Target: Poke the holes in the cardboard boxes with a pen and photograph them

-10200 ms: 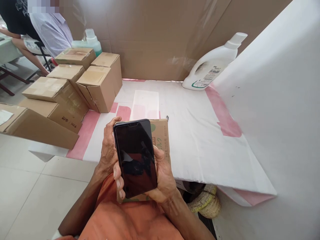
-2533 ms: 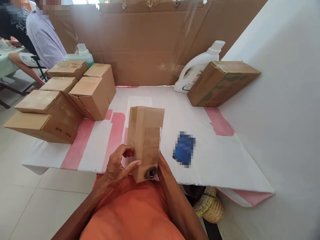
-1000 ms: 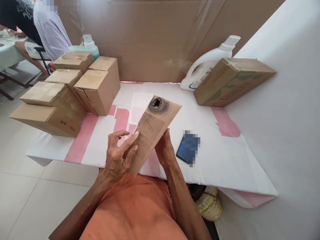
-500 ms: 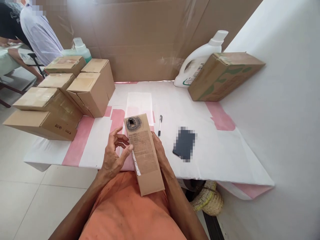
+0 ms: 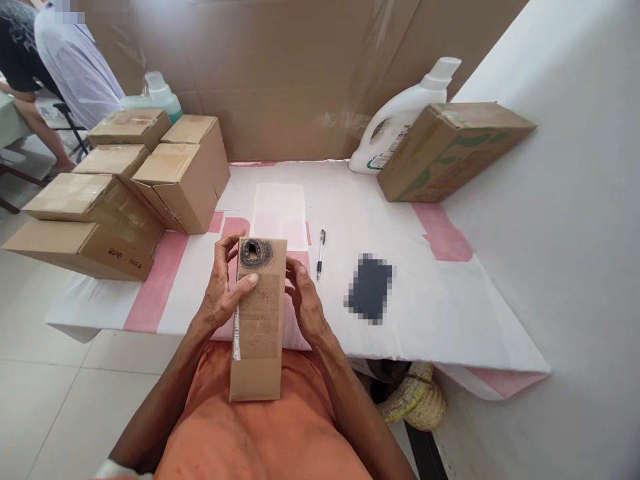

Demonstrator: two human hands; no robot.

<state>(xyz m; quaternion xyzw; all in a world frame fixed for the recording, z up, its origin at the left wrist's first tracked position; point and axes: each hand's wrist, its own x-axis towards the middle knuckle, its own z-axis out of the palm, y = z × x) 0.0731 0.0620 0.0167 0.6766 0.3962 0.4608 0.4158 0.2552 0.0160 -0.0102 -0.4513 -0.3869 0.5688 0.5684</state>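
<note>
The narrow box (image 5: 260,313) stands between the hands, in front of the body, its lower end over the orange shirt (image 5: 245,437) and its upper end overlapping the table (image 5: 425,300). The near table edge passes behind its lower part. The upper front face carries a dark-ringed hole (image 5: 252,249); a white label strip (image 5: 237,337) runs along the left edge. The left hand (image 5: 225,277) grasps the left side: thumb flat on the front face, below the hole, remaining fingers bent around behind. The right hand (image 5: 305,297) is at the right edge with fingers partly bent and thumb raised; whether the fingertips bear on the cardboard cannot be told.

Below the near edge, right of centre, is a woven straw item (image 5: 425,403).

A pen (image 5: 321,255) lies lengthwise just beyond the right hand. Further right lies a dark flat object (image 5: 371,288), pixelated. From there to the right table edge extends a wide stretch of white cloth, giving lateral room. A pale sheet (image 5: 280,203) lies beyond the narrow box.

A cluster of cartons (image 5: 167,163) occupies the left side, well apart from the left hand. At far right, a green-printed carton (image 5: 457,157) leans beside a white bottle (image 5: 385,137). A cardboard panel (image 5: 290,80) bounds the far edge.
</note>
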